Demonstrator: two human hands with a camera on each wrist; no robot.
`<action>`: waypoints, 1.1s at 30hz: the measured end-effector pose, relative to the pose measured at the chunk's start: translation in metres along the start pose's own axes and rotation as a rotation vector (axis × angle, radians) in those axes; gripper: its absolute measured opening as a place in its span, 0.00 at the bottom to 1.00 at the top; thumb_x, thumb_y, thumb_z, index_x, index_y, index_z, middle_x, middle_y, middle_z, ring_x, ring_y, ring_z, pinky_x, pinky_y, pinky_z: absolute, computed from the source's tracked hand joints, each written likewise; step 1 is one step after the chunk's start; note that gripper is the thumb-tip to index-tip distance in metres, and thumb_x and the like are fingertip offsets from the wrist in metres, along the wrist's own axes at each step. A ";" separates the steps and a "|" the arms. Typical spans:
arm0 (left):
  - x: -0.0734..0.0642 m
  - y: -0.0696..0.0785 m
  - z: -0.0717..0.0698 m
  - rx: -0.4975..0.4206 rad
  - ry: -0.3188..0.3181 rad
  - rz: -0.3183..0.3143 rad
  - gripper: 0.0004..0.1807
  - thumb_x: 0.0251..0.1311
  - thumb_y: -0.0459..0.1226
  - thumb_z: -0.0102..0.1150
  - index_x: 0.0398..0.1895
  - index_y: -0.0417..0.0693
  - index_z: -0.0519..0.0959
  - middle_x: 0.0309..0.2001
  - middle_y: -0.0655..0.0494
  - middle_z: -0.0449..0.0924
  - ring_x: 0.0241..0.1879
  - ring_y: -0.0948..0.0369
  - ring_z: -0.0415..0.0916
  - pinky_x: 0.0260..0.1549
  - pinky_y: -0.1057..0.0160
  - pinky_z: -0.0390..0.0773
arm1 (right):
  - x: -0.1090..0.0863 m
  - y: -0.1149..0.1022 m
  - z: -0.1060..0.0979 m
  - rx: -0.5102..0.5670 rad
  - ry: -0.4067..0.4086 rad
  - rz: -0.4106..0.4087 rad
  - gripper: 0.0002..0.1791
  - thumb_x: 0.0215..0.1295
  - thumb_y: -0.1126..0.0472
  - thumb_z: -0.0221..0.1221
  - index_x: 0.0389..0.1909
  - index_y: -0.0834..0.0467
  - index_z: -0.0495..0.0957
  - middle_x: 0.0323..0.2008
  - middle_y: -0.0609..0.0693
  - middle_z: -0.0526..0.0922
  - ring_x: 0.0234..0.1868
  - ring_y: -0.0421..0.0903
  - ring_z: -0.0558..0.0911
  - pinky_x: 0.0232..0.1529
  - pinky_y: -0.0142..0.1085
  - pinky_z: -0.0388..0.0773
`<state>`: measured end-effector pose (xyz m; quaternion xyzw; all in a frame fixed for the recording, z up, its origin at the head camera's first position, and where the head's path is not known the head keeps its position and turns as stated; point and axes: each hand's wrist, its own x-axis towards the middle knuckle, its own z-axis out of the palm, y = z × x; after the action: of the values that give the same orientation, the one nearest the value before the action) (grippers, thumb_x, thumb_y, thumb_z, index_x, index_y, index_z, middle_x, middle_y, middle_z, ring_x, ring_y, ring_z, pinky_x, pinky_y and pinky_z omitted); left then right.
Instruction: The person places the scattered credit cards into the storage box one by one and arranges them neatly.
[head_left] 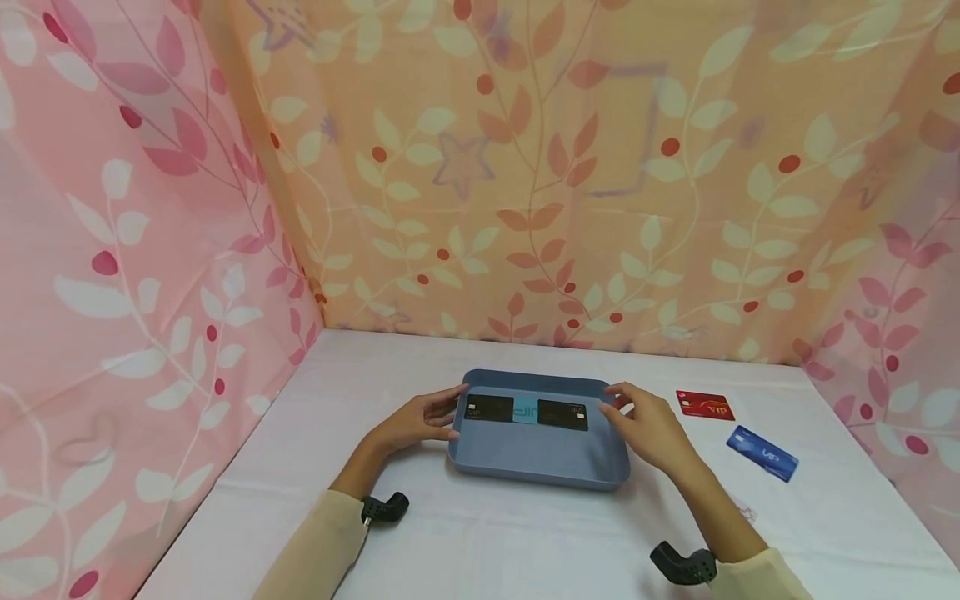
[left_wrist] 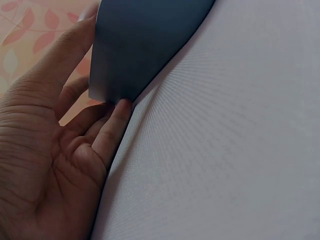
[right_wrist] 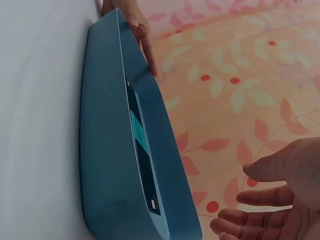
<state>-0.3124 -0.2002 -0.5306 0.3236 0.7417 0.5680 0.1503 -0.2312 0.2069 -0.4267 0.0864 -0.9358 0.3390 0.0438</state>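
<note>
A blue-grey tray (head_left: 540,462) rests on the white-covered table. Inside, toward its back, are two black cards (head_left: 489,407) with a teal card (head_left: 525,410) between them, partly overlapped. At the tray's left side my left hand (head_left: 412,423) grips the edge; in the left wrist view its fingers (left_wrist: 112,130) curl against the tray wall's lower edge. My right hand (head_left: 651,423) is beside the right rim, fingers loosely bent. The right wrist view shows that hand (right_wrist: 295,195) apart from the tray (right_wrist: 105,140), holding nothing.
Right of the tray lie a red VIP card (head_left: 705,405) and a blue VIP card (head_left: 762,453). A pale patterned item (head_left: 745,508) peeks out by the right forearm, mostly hidden. Floral cloth (head_left: 540,167) hangs behind and on both sides of the table.
</note>
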 end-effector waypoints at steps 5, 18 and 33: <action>0.001 0.001 0.000 0.014 -0.005 0.011 0.47 0.60 0.36 0.72 0.80 0.53 0.58 0.80 0.49 0.52 0.76 0.47 0.54 0.66 0.60 0.70 | -0.010 0.005 -0.004 -0.014 -0.011 0.040 0.24 0.71 0.52 0.62 0.61 0.63 0.77 0.46 0.59 0.84 0.36 0.47 0.81 0.29 0.35 0.85; 0.001 0.002 0.000 0.004 -0.007 0.007 0.47 0.60 0.35 0.72 0.80 0.52 0.57 0.80 0.50 0.52 0.77 0.47 0.54 0.66 0.58 0.70 | -0.032 0.027 -0.014 -0.042 -0.001 0.099 0.27 0.69 0.54 0.64 0.63 0.64 0.74 0.45 0.60 0.84 0.36 0.49 0.83 0.33 0.38 0.87; 0.000 -0.001 0.000 -0.005 0.006 -0.012 0.47 0.60 0.34 0.72 0.80 0.54 0.58 0.80 0.55 0.53 0.77 0.52 0.54 0.66 0.61 0.70 | -0.049 0.053 -0.033 -0.092 0.019 0.068 0.27 0.65 0.53 0.69 0.58 0.65 0.76 0.42 0.57 0.85 0.36 0.49 0.83 0.35 0.45 0.86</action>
<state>-0.3122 -0.2002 -0.5312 0.3173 0.7426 0.5698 0.1523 -0.1922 0.2750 -0.4415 0.0490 -0.9524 0.2976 0.0450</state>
